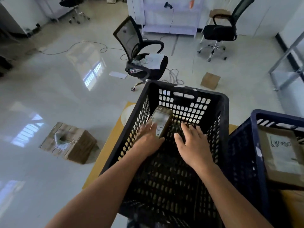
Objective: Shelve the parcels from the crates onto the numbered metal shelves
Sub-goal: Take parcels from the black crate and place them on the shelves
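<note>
A brown parcel (pixel 162 123) with a white label leans tilted at 10 o'clock inside the black crate (pixel 164 85). At 3 o'clock, a blue crate (pixel 256 145) holds a labelled parcel (pixel 279 150).

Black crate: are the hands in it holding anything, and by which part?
The left hand grips the small brown parcel by its near end, inside the black crate. The right hand is spread open and holds nothing.

A parcel (pixel 162 122) lies in the near crate (pixel 225 106), a second crate (pixel 256 117) just right, 2 chairs (pixel 141 53) behind.
</note>
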`<state>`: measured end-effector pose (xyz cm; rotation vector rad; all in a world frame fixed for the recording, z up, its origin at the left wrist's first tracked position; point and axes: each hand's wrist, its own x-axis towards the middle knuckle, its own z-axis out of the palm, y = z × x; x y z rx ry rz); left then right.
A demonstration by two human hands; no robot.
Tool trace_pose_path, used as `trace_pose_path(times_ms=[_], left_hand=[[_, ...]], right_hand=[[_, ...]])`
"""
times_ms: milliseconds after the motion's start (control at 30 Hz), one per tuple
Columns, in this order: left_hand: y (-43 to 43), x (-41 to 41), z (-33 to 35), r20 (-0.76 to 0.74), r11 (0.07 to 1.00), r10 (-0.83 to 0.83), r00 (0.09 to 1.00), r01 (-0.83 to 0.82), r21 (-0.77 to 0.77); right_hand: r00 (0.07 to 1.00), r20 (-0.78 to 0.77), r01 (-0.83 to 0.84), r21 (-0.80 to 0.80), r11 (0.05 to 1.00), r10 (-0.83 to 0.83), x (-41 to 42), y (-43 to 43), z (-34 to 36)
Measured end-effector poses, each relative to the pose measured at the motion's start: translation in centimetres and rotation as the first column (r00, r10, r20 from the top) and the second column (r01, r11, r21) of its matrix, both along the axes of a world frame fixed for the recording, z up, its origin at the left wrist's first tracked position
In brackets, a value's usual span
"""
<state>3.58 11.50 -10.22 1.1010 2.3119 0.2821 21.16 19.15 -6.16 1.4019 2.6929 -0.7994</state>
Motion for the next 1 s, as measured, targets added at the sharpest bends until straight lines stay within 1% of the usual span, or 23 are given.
trace_pose_path(times_ms=[100, 200, 300, 367, 467, 533, 567, 600, 633, 667, 700, 733, 833, 933, 1000], left_hand=[[2.4, -1.2, -3.0, -0.039, 1.0, -0.018, 0.999, 0.018, -0.013], [2.7, -2.1, -5.4, 0.019, 0.999, -0.045, 0.999, 0.045, -0.012], [2.5, -2.2, -6.7, -0.005, 0.998, -0.054, 0.999, 0.054, 0.019], [2.6, -1.8, -6.9, -0.002, 0.998, -0.017, 1.0, 0.017, 0.064], [2.2, -1.1, -7.2, 0.089, 0.986, -0.003, 0.996, -0.012, 0.165], [1.4, -0.4, -7.7, 0.186, 0.97, -0.006, 0.983, -0.039, 0.238], [1.0, 0.0, -7.9, 0.256, 0.963, 0.029, 0.966, -0.096, 0.253], [0.7, 0.3, -8.0, 0.337, 0.952, 0.104, 0.936, -0.192, 0.24], [0.5, 0.5, -8.0, 0.418, 0.933, 0.208, 0.884, -0.308, 0.185], [0.4, 0.6, -8.0, 0.495, 0.908, 0.307, 0.813, -0.406, 0.104], [0.1, 0.6, -8.1, 0.554, 0.89, 0.363, 0.749, -0.455, 0.032], [-0.4, 0.7, -8.3, 0.59, 0.888, 0.371, 0.717, -0.459, 0.0], [-1.3, 1.0, -8.1, 0.623, 0.911, 0.334, 0.707, -0.413, -0.02], [-1.2, 1.3, -6.3, 0.701, 0.895, 0.339, 0.628, -0.444, -0.035], [-1.3, 1.4, -4.6, 0.739, 0.883, 0.308, 0.6, -0.469, 0.013]], right_hand=[[0.999, 0.033, 0.025, -0.013, 1.0, -0.024, -0.9, 0.9, -2.0], [0.996, 0.067, 0.055, -0.035, 0.998, -0.052, -1.1, 1.3, -3.7], [0.991, 0.076, 0.122, -0.122, 0.985, -0.113, -1.1, 1.2, -5.4], [0.982, 0.095, 0.178, -0.204, 0.963, -0.161, -1.1, 1.0, -6.5], [0.977, 0.118, 0.205, -0.303, 0.931, -0.177, -1.6, 0.9, -7.7], [0.976, 0.068, 0.215, -0.393, 0.894, -0.205, -2.0, 0.9, -7.9], [0.972, 0.032, 0.223, -0.449, 0.865, -0.234, -2.3, 1.0, -8.1], [0.963, 0.003, 0.234, -0.498, 0.835, -0.268, -2.5, 1.0, -8.2], [0.954, -0.012, 0.247, -0.534, 0.809, -0.299, -2.7, 1.0, -8.3], [0.949, -0.013, 0.256, -0.558, 0.79, -0.316, -2.8, 0.9, -8.4], [0.949, -0.006, 0.255, -0.575, 0.777, -0.316, -2.9, 0.7, -8.6], [0.953, 0.005, 0.246, -0.591, 0.768, -0.302, -2.9, 0.5, -8.8], [0.963, 0.013, 0.216, -0.638, 0.74, -0.27, -2.7, -0.2, -8.9], [0.939, -0.074, 0.195, -0.691, 0.696, -0.336, -2.5, -0.9, -7.6], [0.922, -0.125, 0.195, -0.668, 0.718, -0.366, -2.2, -1.4, -6.2]])
